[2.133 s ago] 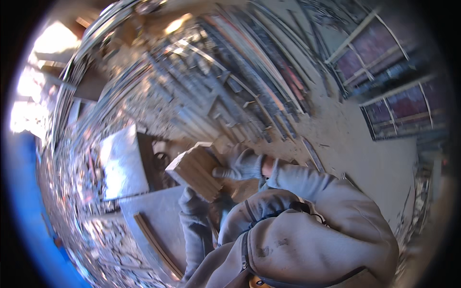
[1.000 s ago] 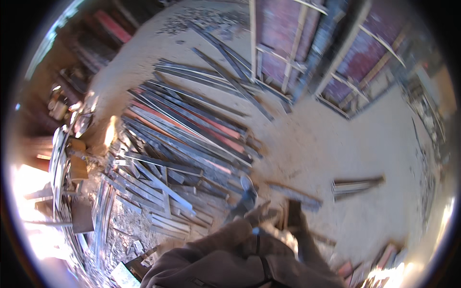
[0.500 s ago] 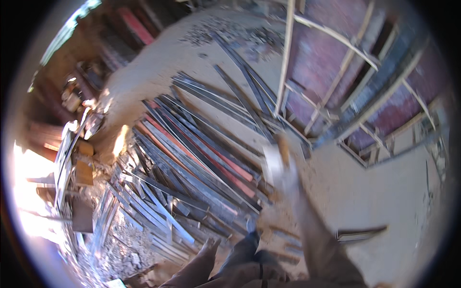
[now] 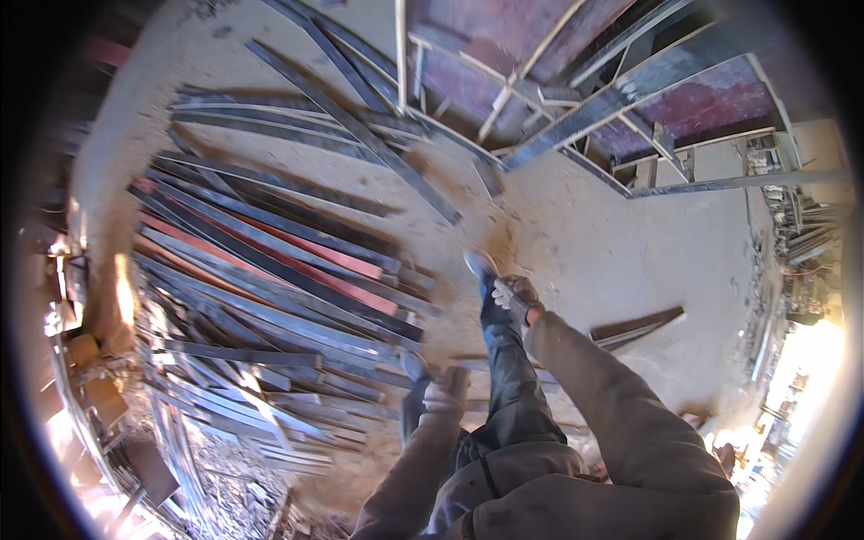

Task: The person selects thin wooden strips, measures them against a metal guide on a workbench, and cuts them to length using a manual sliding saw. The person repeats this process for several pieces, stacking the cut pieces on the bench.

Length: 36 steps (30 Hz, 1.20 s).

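Note:
My right hand (image 4: 516, 296), in a pale grey glove, hangs in front of my right thigh. Its fingers are loosely bent, somewhat apart, with nothing visible in them. Lower and to the left, my left hand (image 4: 447, 389), also gloved, hangs beside my left leg, close to the ends of the stacked boards. How its fingers lie is hard to make out. To the left spreads a large pile of long dark boards (image 4: 270, 292), a few of them with red faces (image 4: 354, 261). Beyond it, a long dark plank (image 4: 360, 135) lies slantwise across other boards.
Large reddish panels with wooden framing (image 4: 711, 117) stand at the upper right. Two short dark boards (image 4: 641, 326) rest on the ground to my right, and a small plank piece (image 4: 487, 178) lies ahead. Rubble (image 4: 243, 490) covers the lower left. My right shoe (image 4: 481, 264) is forward.
My view has swung right, so the board pile sits farther left. My right hand, earlier blurred and stretched forward beside a white and brown blur, is now lower. My right leg has come forward.

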Available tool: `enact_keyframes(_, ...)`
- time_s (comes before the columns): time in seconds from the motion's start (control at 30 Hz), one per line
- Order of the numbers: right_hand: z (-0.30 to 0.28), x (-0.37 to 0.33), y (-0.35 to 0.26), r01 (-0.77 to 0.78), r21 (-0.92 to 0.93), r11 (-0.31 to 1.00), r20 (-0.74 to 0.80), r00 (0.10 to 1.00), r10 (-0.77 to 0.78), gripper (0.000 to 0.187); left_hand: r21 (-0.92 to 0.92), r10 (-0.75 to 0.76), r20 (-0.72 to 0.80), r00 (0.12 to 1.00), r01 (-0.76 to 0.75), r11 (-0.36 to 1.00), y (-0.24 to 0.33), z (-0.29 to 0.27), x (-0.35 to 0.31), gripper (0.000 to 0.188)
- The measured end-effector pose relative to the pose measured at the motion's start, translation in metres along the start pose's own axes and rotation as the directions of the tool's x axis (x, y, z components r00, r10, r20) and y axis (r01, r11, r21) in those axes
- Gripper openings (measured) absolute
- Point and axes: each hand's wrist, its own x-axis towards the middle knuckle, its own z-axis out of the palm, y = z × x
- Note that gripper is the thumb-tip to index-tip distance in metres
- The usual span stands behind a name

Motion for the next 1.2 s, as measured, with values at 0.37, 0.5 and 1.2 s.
enact_keyframes(0.37, -0.136, 0.456, -0.003, -0.109, -0.978, 0.179, -0.152, 0.956, -0.250, 0.113, 0.149, 0.590, -0.198, 0.782, -0.571, 0.807, 0.126, 0.210, 0.246, 0.027)
enact_keyframes(0.5, -0.117, 0.582, 0.003, -0.193, -0.967, 0.165, -0.236, 0.920, -0.313, 0.128, 0.103, 0.533, -0.167, 0.829, -0.523, 0.846, 0.139, 0.217, 0.271, 0.026)
enact_keyframes(1.2, 0.044, 0.247, -0.285, -0.554, 0.292, 0.780, 0.849, 0.526, 0.056, 0.067, -0.229, -0.316, -0.056, 0.947, 0.296, 0.927, 0.205, 0.210, 0.284, 0.034)
